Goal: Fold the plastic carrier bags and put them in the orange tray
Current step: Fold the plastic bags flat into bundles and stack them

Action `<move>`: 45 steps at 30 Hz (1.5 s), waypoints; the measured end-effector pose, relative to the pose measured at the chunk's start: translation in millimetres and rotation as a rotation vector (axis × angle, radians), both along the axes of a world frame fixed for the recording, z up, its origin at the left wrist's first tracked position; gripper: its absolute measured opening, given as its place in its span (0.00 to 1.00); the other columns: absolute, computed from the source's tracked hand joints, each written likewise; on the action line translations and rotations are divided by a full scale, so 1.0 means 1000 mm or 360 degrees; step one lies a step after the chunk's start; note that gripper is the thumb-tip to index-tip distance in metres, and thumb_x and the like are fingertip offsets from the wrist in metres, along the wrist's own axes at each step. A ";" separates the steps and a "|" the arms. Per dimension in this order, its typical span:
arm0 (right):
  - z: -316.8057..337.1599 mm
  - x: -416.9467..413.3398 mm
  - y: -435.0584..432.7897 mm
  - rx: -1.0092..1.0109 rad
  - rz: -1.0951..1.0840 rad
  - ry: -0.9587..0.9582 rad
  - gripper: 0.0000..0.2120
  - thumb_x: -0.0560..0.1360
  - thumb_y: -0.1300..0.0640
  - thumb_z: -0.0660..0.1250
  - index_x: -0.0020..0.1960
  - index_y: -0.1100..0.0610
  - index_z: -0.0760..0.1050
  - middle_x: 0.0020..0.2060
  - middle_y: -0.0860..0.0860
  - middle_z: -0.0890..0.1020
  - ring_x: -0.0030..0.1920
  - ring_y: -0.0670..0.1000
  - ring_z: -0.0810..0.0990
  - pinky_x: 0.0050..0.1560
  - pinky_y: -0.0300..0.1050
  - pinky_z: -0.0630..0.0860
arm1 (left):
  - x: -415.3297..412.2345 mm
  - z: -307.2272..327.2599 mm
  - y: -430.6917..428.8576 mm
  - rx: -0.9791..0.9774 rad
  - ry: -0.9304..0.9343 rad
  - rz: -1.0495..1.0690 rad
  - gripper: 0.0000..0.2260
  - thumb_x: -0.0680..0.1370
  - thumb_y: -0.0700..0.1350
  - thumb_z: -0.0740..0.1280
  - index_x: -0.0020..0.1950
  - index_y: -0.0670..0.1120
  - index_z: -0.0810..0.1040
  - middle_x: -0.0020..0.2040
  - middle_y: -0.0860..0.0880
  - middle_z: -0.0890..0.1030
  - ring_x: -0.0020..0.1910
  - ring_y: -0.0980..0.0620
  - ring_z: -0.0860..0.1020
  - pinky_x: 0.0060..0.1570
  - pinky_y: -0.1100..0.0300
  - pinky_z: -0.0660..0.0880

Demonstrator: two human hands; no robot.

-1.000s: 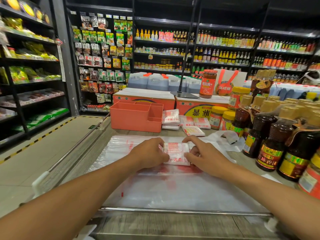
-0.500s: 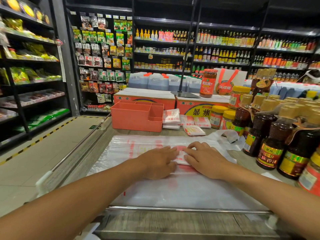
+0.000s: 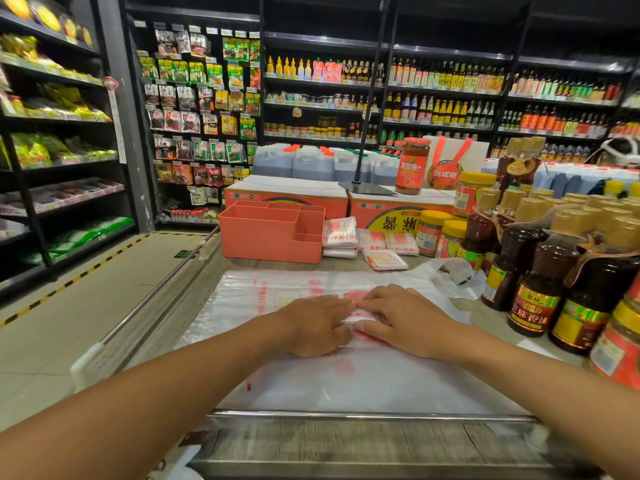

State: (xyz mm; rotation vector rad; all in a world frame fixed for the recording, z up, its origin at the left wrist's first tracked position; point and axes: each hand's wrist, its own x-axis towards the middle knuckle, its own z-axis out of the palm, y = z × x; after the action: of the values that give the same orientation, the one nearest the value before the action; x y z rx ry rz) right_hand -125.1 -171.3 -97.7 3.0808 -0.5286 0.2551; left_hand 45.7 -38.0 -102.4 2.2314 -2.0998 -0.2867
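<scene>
The tray (image 3: pixel 263 233) stands at the far left of the counter (image 3: pixel 346 445), well apart from the hands. The left hand (image 3: pixel 311 323) lies palm down, fingers straight and close together, pressing the folded bag (image 3: pixel 358 318). This bag rests on a flat bag (image 3: pixel 346 379) spread over the counter. The right hand (image 3: pixel 401 320) presses the folded bag from the other side, fingers flat and slightly spread. More folded bags (image 3: pixel 341 233) lie just right of the tray. Bottles (image 3: pixel 540 289) stand at far right.

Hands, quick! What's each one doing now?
Left hand: open, flat, pressing the folded bag.
Right hand: open, flat, pressing it too.
</scene>
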 end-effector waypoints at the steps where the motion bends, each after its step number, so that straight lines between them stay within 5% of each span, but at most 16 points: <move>1: 0.000 0.000 -0.001 -0.0023 0.0019 -0.0023 0.26 0.80 0.32 0.53 0.73 0.39 0.71 0.64 0.44 0.78 0.62 0.48 0.75 0.62 0.51 0.72 | 0.000 0.002 0.000 -0.0032 0.0023 0.0010 0.26 0.86 0.57 0.54 0.84 0.54 0.55 0.83 0.53 0.57 0.82 0.52 0.54 0.79 0.53 0.52; 4: 0.001 -0.001 0.001 -0.0031 0.0052 -0.0087 0.25 0.82 0.32 0.49 0.74 0.37 0.68 0.64 0.40 0.80 0.62 0.46 0.77 0.61 0.50 0.75 | 0.002 0.003 0.001 -0.0266 0.0165 0.0057 0.18 0.83 0.51 0.58 0.73 0.57 0.74 0.68 0.51 0.79 0.67 0.45 0.75 0.65 0.48 0.72; 7: 0.004 -0.001 0.004 -0.0027 0.0087 -0.0182 0.22 0.83 0.34 0.50 0.71 0.38 0.72 0.62 0.39 0.81 0.59 0.44 0.79 0.57 0.46 0.76 | 0.004 0.001 0.001 -0.0423 0.0203 0.0096 0.15 0.80 0.46 0.60 0.62 0.58 0.81 0.56 0.52 0.84 0.54 0.47 0.79 0.52 0.49 0.77; 13: 0.005 -0.006 0.006 0.0006 0.0128 -0.0308 0.16 0.80 0.42 0.66 0.67 0.41 0.76 0.55 0.41 0.82 0.53 0.43 0.78 0.51 0.44 0.76 | 0.004 0.007 0.003 -0.0455 0.0048 0.0169 0.14 0.83 0.45 0.60 0.62 0.59 0.80 0.54 0.50 0.84 0.53 0.45 0.79 0.50 0.49 0.77; 18: 0.010 -0.004 0.009 -0.0134 0.0084 -0.0376 0.13 0.79 0.48 0.67 0.63 0.43 0.78 0.51 0.42 0.83 0.52 0.46 0.80 0.49 0.47 0.77 | 0.002 0.008 0.003 -0.0503 0.0010 0.0204 0.15 0.83 0.46 0.60 0.70 0.56 0.68 0.56 0.46 0.83 0.52 0.41 0.79 0.45 0.50 0.75; 22: 0.022 0.006 0.019 -0.0494 0.0138 -0.0161 0.06 0.76 0.50 0.66 0.51 0.46 0.79 0.39 0.48 0.82 0.44 0.53 0.79 0.38 0.49 0.70 | -0.003 0.010 0.006 -0.0533 0.0068 0.0216 0.07 0.83 0.46 0.61 0.60 0.52 0.69 0.51 0.46 0.82 0.48 0.41 0.77 0.41 0.51 0.71; 26: 0.036 0.015 0.019 -0.0447 0.0049 0.0030 0.04 0.78 0.47 0.65 0.46 0.45 0.72 0.40 0.48 0.81 0.43 0.53 0.78 0.36 0.48 0.70 | 0.003 0.010 0.006 -0.0630 0.0239 0.0280 0.05 0.81 0.48 0.65 0.56 0.53 0.73 0.49 0.49 0.82 0.50 0.43 0.79 0.45 0.50 0.75; 32: 0.053 0.021 -0.029 -0.0479 -0.0104 -0.0006 0.04 0.75 0.52 0.66 0.43 0.49 0.72 0.42 0.46 0.77 0.43 0.51 0.76 0.32 0.45 0.67 | 0.011 0.007 0.003 -0.0495 0.0268 0.0415 0.23 0.81 0.55 0.66 0.75 0.54 0.65 0.70 0.51 0.77 0.62 0.46 0.78 0.58 0.50 0.76; 38: 0.063 0.032 -0.091 -0.0586 -0.0333 -0.0302 0.05 0.74 0.56 0.66 0.44 0.48 0.70 0.41 0.48 0.80 0.44 0.54 0.77 0.37 0.47 0.67 | 0.013 0.005 0.003 -0.0464 0.0192 0.0359 0.17 0.82 0.51 0.64 0.71 0.57 0.71 0.67 0.52 0.77 0.63 0.49 0.75 0.59 0.52 0.71; 45: 0.047 0.059 -0.139 -0.0637 -0.0545 -0.0291 0.09 0.74 0.59 0.67 0.45 0.49 0.68 0.43 0.48 0.76 0.45 0.54 0.76 0.37 0.47 0.69 | 0.016 0.000 -0.002 -0.0584 0.0229 0.0317 0.15 0.80 0.48 0.67 0.67 0.58 0.75 0.72 0.56 0.71 0.72 0.52 0.66 0.70 0.48 0.68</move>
State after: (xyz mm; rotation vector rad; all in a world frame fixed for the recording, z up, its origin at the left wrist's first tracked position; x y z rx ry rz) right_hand -66.1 -309.8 -50.6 2.5449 -0.8751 0.5596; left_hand 61.7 -40.4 -102.1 2.1063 -1.6818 -0.0427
